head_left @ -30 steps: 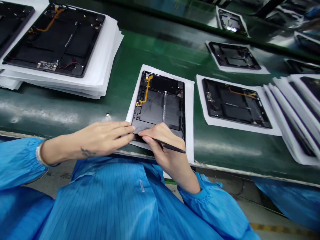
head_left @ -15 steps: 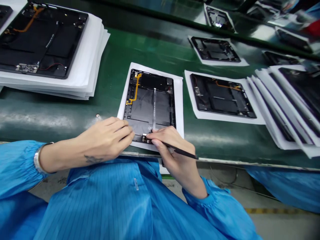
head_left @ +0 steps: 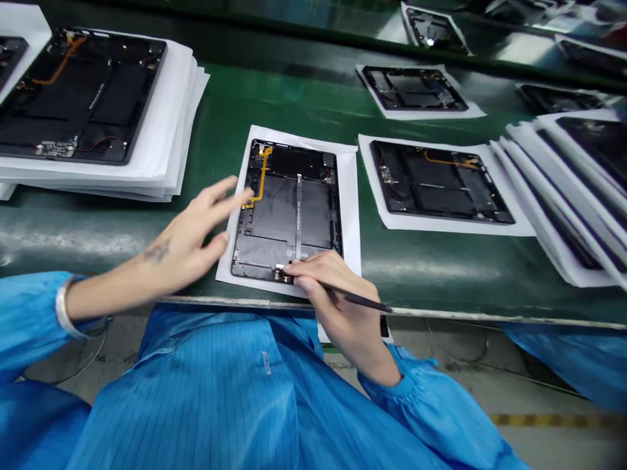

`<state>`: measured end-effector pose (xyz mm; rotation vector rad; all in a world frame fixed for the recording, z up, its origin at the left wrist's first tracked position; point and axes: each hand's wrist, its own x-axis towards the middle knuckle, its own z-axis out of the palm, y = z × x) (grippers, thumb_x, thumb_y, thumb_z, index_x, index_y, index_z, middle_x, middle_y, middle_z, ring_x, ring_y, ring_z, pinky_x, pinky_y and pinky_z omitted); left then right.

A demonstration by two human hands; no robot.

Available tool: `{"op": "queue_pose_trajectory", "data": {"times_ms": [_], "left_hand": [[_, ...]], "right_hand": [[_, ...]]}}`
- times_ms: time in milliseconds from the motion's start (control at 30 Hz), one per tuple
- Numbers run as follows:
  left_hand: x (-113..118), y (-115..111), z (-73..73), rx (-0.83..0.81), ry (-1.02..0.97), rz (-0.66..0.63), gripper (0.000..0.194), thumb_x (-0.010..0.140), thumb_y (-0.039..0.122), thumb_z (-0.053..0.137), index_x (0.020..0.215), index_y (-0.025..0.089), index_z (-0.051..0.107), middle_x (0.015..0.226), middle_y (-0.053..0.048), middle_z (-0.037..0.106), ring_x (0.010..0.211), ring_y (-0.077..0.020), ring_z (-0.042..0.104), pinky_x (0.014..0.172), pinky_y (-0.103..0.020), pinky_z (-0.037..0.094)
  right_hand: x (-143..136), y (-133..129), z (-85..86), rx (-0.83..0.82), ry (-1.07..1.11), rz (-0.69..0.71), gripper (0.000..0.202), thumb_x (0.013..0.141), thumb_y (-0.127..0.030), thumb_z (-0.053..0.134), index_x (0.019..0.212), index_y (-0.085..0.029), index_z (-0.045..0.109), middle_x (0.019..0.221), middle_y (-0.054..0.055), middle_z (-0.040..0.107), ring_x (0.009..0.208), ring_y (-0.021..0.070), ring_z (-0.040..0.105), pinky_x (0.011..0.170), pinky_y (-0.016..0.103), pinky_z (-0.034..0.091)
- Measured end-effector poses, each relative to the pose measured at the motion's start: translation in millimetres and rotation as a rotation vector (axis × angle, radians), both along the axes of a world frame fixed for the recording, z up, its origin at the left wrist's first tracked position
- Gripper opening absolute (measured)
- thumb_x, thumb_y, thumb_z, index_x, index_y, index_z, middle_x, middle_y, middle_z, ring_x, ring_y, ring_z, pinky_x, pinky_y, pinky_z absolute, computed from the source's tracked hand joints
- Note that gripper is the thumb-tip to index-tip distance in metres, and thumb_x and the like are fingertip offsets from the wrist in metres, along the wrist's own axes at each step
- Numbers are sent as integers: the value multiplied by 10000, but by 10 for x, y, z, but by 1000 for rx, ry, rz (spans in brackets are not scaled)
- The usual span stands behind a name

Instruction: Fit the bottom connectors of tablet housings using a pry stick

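In front of me an opened tablet housing point(head_left: 274, 215) lies on a sheet of white paper point(head_left: 351, 215), with an orange flex cable point(head_left: 262, 176) along its left side and a long dark ribbon cable point(head_left: 298, 209) down its middle. My right hand point(head_left: 337, 287) grips slim black tweezers point(head_left: 362, 300) over a small circuit board point(head_left: 283, 273) at the housing's lower edge. Their tips are hidden by my fingers. My left hand point(head_left: 200, 225), slightly blurred, is spread and empty over the housing's left edge; whether it touches cannot be made out.
Left of me stands a pile of paper sheets point(head_left: 183, 130) with another opened tablet point(head_left: 83, 98) on top. To the right lie a tablet on paper point(head_left: 441, 186) and a leaning stack of papers and tablets point(head_left: 553, 209). The green bench's front edge point(head_left: 441, 316) runs close to me.
My left hand has lifted from the housing's lower left corner, moved up and left, and spread its fingers. My right hand stays at the small circuit board with the tweezers.
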<state>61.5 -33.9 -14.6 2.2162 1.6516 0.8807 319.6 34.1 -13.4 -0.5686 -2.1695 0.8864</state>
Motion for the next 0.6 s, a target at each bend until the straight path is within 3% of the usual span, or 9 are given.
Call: {"op": "queue_pose_trajectory", "data": {"times_ms": [67, 133, 200, 300, 400, 467, 600], "left_hand": [[-118, 132, 42, -150, -194, 20, 636, 993, 254, 490, 1587, 247, 264, 1592, -178, 370, 1360, -300, 529, 977, -459, 579], [-153, 278, 106, -302, -369, 53, 662, 1008, 331, 495, 1599, 204, 225, 1585, -239, 352, 1309, -300, 579, 882, -410, 620], [-95, 419, 176, -426, -540, 167, 716, 997, 400, 518, 1595, 154, 212, 1568, -292, 344, 1251, -293, 621, 814, -386, 632], [96, 601, 252, -529, -684, 262, 664, 985, 450, 512, 1516, 86, 350, 1390, -285, 557, 1065, -254, 695, 766, -374, 618], [250, 757, 301, -483, -625, 233, 453, 961, 439, 523, 1153, 47, 646, 1043, -185, 722, 899, -239, 701, 742, -337, 584], [241, 842, 369, -379, -548, 259, 361, 934, 412, 546, 988, 80, 676, 957, -128, 722, 865, -230, 679, 749, -315, 554], [-150, 860, 717, -156, -366, 390, 295, 908, 395, 555, 1001, 135, 660, 987, -58, 683, 937, -207, 622, 838, -278, 491]], "right_hand": [[4, 15, -25, -85, 40, -75, 178, 964, -186, 568, 945, -224, 740, 824, 25, 742, 762, 179, 667, 711, 348, 539], [8, 23, -34, -133, 63, -117, 188, 971, -208, 562, 930, -221, 745, 806, 27, 736, 757, 177, 665, 699, 337, 541], [6, 26, -39, -145, 113, -133, 191, 974, -218, 563, 925, -221, 747, 801, 27, 730, 759, 174, 665, 686, 322, 542], [-8, 23, -51, -128, 215, -143, 187, 975, -217, 565, 942, -232, 748, 792, 23, 715, 754, 167, 663, 656, 296, 541], [2, 19, -66, -86, 286, -139, 221, 997, -244, 528, 962, -241, 745, 744, 17, 677, 719, 169, 654, 630, 289, 538], [65, 41, -71, -14, 277, -105, 271, 1018, -293, 483, 982, -246, 747, 790, 34, 684, 751, 183, 659, 645, 301, 542], [360, 311, -110, 252, 231, -78, 322, 1028, -292, 442, 1129, -221, 739, 1082, 93, 721, 1029, 244, 671, 839, 346, 542]]}}
